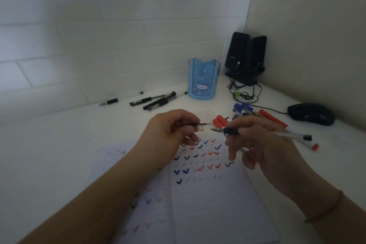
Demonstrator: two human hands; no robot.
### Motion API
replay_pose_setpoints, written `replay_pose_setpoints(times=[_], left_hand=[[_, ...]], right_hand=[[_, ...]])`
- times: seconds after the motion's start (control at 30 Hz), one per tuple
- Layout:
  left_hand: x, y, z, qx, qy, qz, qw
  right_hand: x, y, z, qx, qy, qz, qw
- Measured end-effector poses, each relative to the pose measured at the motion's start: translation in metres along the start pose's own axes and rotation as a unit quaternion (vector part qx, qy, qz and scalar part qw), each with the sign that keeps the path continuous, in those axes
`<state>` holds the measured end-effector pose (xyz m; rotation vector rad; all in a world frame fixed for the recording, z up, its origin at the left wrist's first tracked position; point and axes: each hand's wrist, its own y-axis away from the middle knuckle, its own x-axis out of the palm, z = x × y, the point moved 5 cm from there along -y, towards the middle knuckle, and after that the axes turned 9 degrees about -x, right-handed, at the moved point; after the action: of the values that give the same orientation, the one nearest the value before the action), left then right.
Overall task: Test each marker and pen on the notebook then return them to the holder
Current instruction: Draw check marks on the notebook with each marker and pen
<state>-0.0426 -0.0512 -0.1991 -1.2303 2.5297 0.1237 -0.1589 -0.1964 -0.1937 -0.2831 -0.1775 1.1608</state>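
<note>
Recapping, by the look of it: left hand [174, 130] pinching the clear cap [199, 127], right hand [255, 136] gripping the pen [257, 132] above the notebook [208, 204] near the table's front edge. Best to line tip with cap mouth, push straight home, then drop into the blue holder [204, 79] by the back edge.

holder [204, 79]: clear glossy blue plastic | notebook [208, 200]: matt paper | speakers [245, 57]: glossy black plastic | desk [59, 144]: smooth white

A blue holder [204, 78] with a cat face; black, blue and red ticks pattern the white notebook [208, 204].
</note>
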Motion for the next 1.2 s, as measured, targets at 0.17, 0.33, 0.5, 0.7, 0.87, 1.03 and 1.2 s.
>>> replay_pose_setpoints(times=[0.17,0.33,0.5,0.7,0.87,1.03,1.2], left_hand=[[0.005,0.002,-0.002,-0.011,0.067,0.025,0.997],[0.012,0.008,-0.007,0.003,0.084,0.05,0.995],[0.009,0.012,-0.012,0.013,0.128,0.043,0.991],[0.006,0.013,-0.017,0.026,0.165,0.013,0.986],[0.005,0.014,-0.019,0.038,0.153,0.007,0.988],[0.011,0.011,-0.018,0.035,0.123,0.031,0.991],[0.002,0.0,-0.006,0.05,-0.144,0.065,0.986]], right_hand=[[-0.002,0.0,0.001,0.008,-0.001,-0.009,1.0],[0.003,0.0,0.001,0.012,0.02,0.015,1.0],[0.004,0.001,0.004,-0.009,0.014,0.004,1.0],[0.005,0.003,0.007,-0.036,0.011,-0.001,0.999],[0.008,0.003,0.009,-0.05,0.045,-0.002,0.998],[0.003,0.002,0.007,-0.049,0.063,-0.007,0.997],[-0.033,-0.008,0.008,-0.045,0.181,-0.116,0.976]])
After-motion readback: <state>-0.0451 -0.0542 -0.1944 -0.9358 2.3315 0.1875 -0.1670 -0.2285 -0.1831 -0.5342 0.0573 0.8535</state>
